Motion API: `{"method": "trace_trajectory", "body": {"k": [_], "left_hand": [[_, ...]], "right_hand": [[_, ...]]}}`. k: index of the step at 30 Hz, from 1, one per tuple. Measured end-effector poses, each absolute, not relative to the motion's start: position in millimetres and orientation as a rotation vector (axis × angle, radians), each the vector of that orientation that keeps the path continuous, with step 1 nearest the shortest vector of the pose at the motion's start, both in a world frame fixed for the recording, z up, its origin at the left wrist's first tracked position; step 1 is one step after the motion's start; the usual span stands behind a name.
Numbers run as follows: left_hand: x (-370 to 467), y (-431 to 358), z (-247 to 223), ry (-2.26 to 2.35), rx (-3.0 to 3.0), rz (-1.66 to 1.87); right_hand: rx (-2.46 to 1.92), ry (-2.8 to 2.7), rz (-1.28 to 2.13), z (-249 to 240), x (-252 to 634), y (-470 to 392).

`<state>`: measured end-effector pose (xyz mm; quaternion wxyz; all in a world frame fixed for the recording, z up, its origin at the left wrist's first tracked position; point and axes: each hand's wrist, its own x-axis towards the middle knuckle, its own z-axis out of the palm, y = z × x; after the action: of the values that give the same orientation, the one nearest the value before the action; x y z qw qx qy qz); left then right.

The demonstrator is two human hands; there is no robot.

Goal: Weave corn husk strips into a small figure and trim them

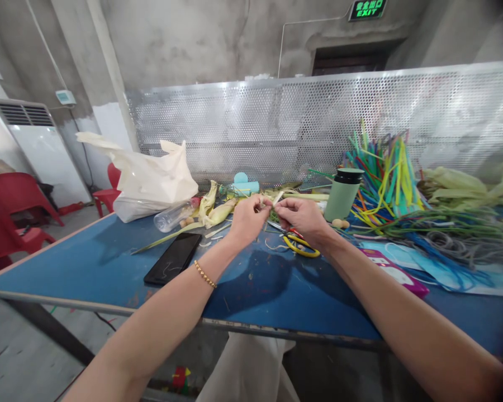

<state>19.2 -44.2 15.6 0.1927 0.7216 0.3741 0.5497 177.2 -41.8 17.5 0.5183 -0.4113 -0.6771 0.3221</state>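
Above the middle of the blue table, my left hand [250,219] and my right hand [302,219] work close together with pinched fingertips. A thin pale strip [278,196], which looks like corn husk, sticks up between them. My right thumb and forefinger grip it; my left fingers close on its other side, where the exact hold is partly hidden. Yellow-handled scissors [300,247] lie just below my right hand. Dry corn husks [220,214] rest left of my left hand, and a black phone [174,258] lies nearer the front edge.
A plastic bottle [167,218] and a cream bag [153,181] stand at the left. To the right are a green tumbler [341,198], colourful pipe cleaners [392,178], a purple packet [396,273] and blue masks [448,265]. A perforated metal panel [235,123] borders the back.
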Motion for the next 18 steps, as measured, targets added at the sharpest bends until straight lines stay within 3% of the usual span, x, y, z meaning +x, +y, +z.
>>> {"method": "trace_trajectory", "body": {"k": [18], "left_hand": [[16.8, -37.4, 13.9, 1.119, 1.935, 1.52]], "right_hand": [[-0.965, -1.74, 0.318, 12.4, 172.2, -39.4]]}}
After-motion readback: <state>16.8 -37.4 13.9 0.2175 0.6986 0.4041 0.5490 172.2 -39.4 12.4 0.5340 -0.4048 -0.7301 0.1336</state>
